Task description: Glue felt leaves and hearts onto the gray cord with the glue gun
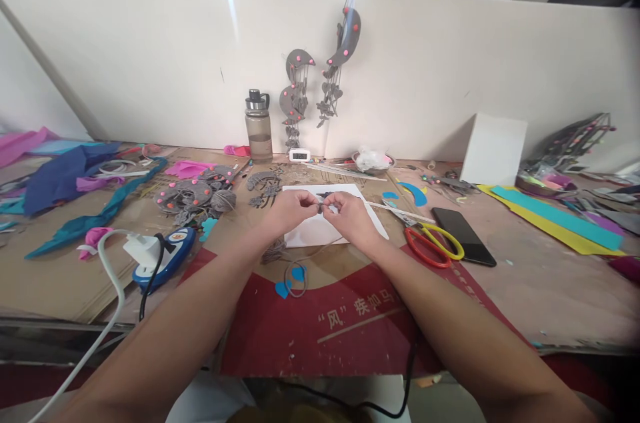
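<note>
Currently looking at red printed cardboard (280, 343) on the near side of the white sheet (310, 231) (sheet = landmark). Next, two blue hearts (283, 289) on the near side of the sheet, then grey yarn (274, 249) bunched at its near left corner, with a loop trailing by the hearts.

Got left hand (295, 206) and right hand (347, 214) over the sheet, nearly meeting. Thumb and fingertips of each pinched together on a small grey piece (321, 208), held between both above the sheet (too small to make out the shape).

Left of the sheet: blue-and-white power strip (170, 256) with a white plug in, then, farther back, grey felt pieces (187, 196) with pink dots, piled beside a yarn ball (223, 200). Right of the sheet: scissors (433, 246), red and yellow handles, blades toward the sheet; black phone (464, 236) just beside; well right, yellow and teal sheets (557, 213).

Beyond the sheet: white digital clock (299, 155), bottle (259, 136) to its left. Farthest, above and behind the sheet: grey crescent ornaments (353, 36) against a white wall (165, 56).
</note>
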`<state>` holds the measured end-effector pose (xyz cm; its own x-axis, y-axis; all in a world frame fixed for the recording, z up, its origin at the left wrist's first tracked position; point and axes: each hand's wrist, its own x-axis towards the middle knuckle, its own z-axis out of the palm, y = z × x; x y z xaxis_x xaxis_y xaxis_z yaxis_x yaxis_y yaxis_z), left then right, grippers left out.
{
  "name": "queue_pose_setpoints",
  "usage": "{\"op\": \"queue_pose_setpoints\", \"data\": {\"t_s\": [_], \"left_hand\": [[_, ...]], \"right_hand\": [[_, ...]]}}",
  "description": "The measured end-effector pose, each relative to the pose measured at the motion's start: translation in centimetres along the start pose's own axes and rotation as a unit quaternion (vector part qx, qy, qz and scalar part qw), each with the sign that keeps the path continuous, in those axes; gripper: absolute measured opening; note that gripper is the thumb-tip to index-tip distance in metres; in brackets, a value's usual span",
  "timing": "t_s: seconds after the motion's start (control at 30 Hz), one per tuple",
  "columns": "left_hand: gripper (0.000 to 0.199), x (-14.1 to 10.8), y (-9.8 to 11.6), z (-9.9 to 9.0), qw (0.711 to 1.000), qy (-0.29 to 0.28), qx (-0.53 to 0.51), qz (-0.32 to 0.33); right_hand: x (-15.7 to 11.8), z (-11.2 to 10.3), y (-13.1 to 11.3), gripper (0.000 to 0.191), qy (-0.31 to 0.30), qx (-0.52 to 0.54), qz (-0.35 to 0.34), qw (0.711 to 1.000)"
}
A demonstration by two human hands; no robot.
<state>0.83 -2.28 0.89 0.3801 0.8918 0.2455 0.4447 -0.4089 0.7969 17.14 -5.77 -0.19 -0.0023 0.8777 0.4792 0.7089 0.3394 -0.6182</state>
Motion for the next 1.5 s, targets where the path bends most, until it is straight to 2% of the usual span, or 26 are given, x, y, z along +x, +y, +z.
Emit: {"op": "queue_pose_setpoints", "data": {"t_s": [0.2, 0.43, 0.63, 0.83, 0.9, 1.03, 1.13, 1.27, 1.37, 1.5], "left_hand": [[0.020, 0.1, -0.2, -0.1, 1.000, -0.010, 0.019, -0.004], [0.020, 0.2, -0.6, 0.0, 0.999, -0.017, 0.031, 0.008], [0.021, 0.0, -0.4, 0.5, 0.999, -0.014, -0.029, -0.028], [0.030, 0.4, -1.1, 0.2, 0.985, -0.050, -0.161, -0.022], [0.029, 0.6, -1.5, -0.1, 0.982, -0.032, -0.187, -0.009], [0.014, 1.1, -2.5, -0.3, 0.984, 0.060, -0.164, -0.033], [0.014, 1.2, -2.6, -0.2, 0.983, 0.072, -0.163, -0.045], [0.022, 0.7, -1.6, 0.1, 0.992, 0.055, -0.116, -0.010], [0.025, 0.4, -0.9, 0.3, 0.995, 0.019, -0.094, 0.004], [0.022, 0.7, -1.1, 0.1, 0.995, 0.002, -0.101, 0.003]], "right_hand": [[0.0, 0.0, -0.1, 0.009, -0.018, -0.007, 0.019, 1.000], [0.2, 0.2, -0.1, 0.008, -0.014, -0.027, 0.009, 0.999], [0.5, 0.5, 0.3, 0.007, 0.002, -0.033, 0.018, 0.999], [0.7, -0.5, 0.0, 0.008, -0.005, -0.037, 0.022, 0.999], [0.9, -1.1, -0.1, 0.009, -0.002, -0.045, 0.029, 0.999], [1.4, -1.9, 0.0, 0.013, 0.008, -0.069, 0.043, 0.997], [1.3, -1.7, 0.0, 0.012, -0.007, -0.071, 0.042, 0.997], [0.7, -1.3, -0.5, 0.011, -0.040, -0.055, 0.044, 0.997], [0.4, -1.2, -0.9, 0.012, -0.066, -0.058, 0.040, 0.995], [0.4, -1.2, -0.9, 0.013, -0.084, -0.061, 0.052, 0.993]]}}
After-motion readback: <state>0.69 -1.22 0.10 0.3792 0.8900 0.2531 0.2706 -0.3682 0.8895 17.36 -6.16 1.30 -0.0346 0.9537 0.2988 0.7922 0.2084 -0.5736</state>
